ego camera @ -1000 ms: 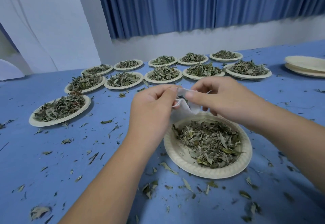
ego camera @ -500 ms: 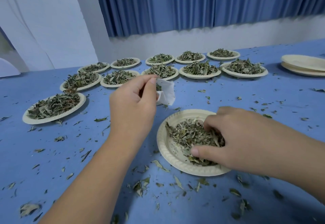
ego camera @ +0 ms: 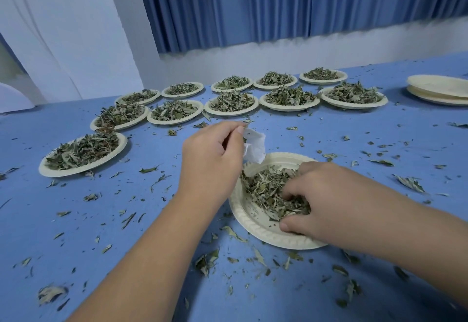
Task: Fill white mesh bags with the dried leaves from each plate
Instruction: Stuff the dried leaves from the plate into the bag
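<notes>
Bag (ego camera: 255, 147) pinched over plate rim (ego camera: 253, 225), right hand (ego camera: 326, 200) clutching leaves (ego camera: 263, 187)

Blue cloth-covered table (ego camera: 354, 129), running from the near edge to the far wall. Pleated blue fabric curtain (ego camera: 278, 0) behind it, above a pale wall band (ego camera: 329, 45). White draped sheet (ego camera: 63, 30) at far left.

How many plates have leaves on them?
12 plates: five in the back row, five in the row in front, one at far left, one under the right hand. None looks hidden.

text: none legible | labels: none | numbers: none
</notes>
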{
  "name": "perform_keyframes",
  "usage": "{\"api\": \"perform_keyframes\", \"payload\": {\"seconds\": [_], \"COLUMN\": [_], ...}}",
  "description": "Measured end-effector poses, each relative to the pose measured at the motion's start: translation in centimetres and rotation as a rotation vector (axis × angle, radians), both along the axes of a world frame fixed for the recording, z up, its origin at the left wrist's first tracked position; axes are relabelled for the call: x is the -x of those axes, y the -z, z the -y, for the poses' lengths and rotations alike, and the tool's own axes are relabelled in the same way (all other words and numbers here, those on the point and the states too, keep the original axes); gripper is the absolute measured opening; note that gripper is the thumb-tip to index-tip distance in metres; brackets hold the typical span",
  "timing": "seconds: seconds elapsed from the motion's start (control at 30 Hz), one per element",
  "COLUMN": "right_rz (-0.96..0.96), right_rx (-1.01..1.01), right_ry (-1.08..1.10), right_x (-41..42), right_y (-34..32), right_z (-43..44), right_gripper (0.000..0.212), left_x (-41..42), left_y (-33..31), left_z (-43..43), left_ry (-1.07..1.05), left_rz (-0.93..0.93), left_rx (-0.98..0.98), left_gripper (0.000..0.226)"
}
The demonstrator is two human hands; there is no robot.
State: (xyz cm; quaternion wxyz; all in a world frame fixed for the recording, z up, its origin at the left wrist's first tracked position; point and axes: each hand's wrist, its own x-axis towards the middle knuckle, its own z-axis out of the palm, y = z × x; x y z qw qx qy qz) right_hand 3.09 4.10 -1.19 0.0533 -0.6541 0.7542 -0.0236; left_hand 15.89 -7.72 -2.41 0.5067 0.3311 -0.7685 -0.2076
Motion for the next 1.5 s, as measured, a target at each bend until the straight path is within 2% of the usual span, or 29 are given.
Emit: {"api": "perform_keyframes", "payload": {"seconds": [0.1, 0.33, 0.47, 0.9, 1.27, 1.4, 1.5], "right_rz": [-0.012, 0.027, 0.034, 0.333, 0.629, 0.642, 0.556], "right_rx": [0.001, 0.045, 0.092, 0.241, 0.388, 0.4, 0.365], "right_ry": [-0.012, -0.06, -0.059, 0.042, 0.105, 0.107, 0.117], "right_x": [0.1, 0.2, 0.4, 2.6, 3.0, 2.6, 2.2], "right_y": [0.1, 0.1, 0.3, -1.3, -2.4, -2.9, -3.2], "right_z": [0.2, 0.2, 0.2, 0.1, 0.5, 1.0, 1.8], "right_gripper": [0.047, 0.029, 0.026, 0.009, 0.013, 0.012, 0.013], "left_x": [0.0, 0.2, 0.1, 0.0, 0.1, 0.2, 0.3], "left_y": [0.1, 0.2, 0.2, 0.3, 0.0, -0.5, -0.9], "left_z": [0.1, -0.1, -0.1, 0.1, -0.4, -0.8, -1.0], "left_ry": [0.008, 0.028, 0.033, 0.051, 0.112, 0.169, 0.187], "left_rz": [0.011, 0.02, 0.012, 0.017, 0.019, -0.019, -0.055], "left_rx": [-0.008, -0.033, -0.047, -0.122, -0.159, -0.248, -0.3], "left_gripper": [0.019, 0.019, 0.018, 0.019, 0.018, 0.024, 0.022]}}
